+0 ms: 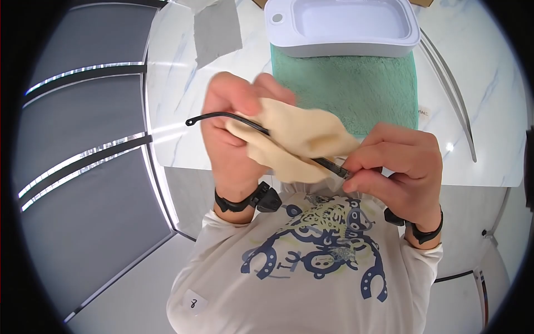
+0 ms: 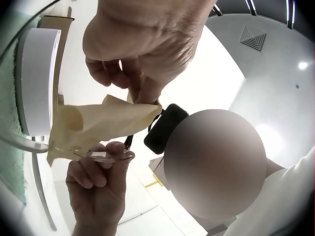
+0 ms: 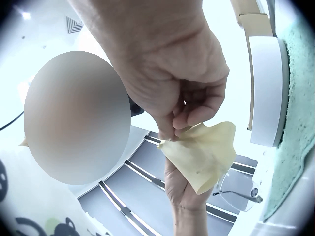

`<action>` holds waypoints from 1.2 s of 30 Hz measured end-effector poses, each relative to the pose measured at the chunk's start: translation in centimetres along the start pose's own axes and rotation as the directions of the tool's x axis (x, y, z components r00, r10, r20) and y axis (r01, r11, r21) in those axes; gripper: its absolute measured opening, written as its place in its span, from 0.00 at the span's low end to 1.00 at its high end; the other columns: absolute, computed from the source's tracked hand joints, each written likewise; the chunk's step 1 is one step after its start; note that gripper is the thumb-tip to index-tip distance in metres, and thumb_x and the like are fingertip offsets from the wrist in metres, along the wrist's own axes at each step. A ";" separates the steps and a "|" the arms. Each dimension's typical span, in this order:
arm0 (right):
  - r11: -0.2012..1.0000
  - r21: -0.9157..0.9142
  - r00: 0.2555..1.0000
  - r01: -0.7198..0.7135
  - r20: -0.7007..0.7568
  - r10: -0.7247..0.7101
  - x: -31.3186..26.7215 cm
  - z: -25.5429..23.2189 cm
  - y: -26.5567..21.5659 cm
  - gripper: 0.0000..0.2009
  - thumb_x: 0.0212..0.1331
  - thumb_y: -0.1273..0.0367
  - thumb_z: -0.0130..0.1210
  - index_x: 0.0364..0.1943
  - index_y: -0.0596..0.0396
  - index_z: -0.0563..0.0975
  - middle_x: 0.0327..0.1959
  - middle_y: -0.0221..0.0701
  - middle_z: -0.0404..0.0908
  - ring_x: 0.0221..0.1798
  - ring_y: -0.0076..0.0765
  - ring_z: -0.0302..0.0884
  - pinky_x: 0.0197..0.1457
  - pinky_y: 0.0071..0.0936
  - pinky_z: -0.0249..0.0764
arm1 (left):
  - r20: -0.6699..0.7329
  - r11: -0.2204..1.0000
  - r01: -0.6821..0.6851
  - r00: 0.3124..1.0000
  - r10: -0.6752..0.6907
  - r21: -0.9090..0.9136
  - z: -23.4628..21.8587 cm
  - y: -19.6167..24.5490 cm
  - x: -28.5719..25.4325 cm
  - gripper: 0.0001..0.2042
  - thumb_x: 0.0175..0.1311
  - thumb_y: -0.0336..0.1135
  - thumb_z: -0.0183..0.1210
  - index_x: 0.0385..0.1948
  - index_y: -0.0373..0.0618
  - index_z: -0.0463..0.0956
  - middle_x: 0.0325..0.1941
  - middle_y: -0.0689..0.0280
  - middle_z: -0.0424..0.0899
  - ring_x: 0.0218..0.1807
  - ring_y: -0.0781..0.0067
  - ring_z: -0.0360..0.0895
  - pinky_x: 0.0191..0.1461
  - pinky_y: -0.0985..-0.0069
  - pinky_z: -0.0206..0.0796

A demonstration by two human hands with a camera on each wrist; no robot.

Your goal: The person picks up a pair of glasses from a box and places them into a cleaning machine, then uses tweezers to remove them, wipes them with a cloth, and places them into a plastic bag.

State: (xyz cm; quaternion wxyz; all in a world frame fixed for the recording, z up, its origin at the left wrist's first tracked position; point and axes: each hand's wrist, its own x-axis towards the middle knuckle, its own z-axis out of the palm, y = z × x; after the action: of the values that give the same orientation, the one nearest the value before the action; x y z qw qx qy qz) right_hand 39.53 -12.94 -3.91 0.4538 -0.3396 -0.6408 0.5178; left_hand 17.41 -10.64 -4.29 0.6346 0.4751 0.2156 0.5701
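My left hand (image 1: 231, 128) grips a cream-coloured cloth (image 1: 306, 131), which is folded around part of a pair of eyeglasses. One dark temple arm (image 1: 222, 115) sticks out past the cloth on the left, its curved tip free. On the other side my right hand (image 1: 403, 167) pinches the eyeglasses (image 1: 335, 167) near the hinge end, thumb below and fingers above. A clear lens (image 2: 106, 156) shows beside the right fingers in the left wrist view. In the right wrist view the cloth (image 3: 204, 155) hangs below the fingertips, covering part of the left hand (image 3: 184, 189).
A white basin-like device (image 1: 345, 49) stands on a green mat (image 1: 345, 83) at the table's far side. A grey piece of cloth (image 1: 218, 33) lies to its left. A long, thin curved strip (image 1: 453, 92) lies on the right of the marbled table (image 1: 178, 67).
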 end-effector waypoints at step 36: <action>0.997 -0.070 0.998 0.011 0.061 -0.007 0.1 -1.0 0.4 0.06 0.48 0.76 0.71 0.31 0.57 0.86 0.25 0.28 0.80 0.21 0.23 0.74 0.23 0.20 0.63 | -0.077 0.989 -0.116 0.989 0.123 0.096 -2.4 1.3 0.2 0.21 0.60 0.38 0.71 0.48 0.56 0.66 0.43 0.71 0.83 0.47 0.69 0.67 0.53 0.66 0.64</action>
State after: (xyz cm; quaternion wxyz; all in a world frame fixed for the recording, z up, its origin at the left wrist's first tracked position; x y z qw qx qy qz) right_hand 40.43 -12.41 -4.18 0.4241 -0.3366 -0.6736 0.5030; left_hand 14.81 -9.73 -4.18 0.5673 0.4918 0.2388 0.6159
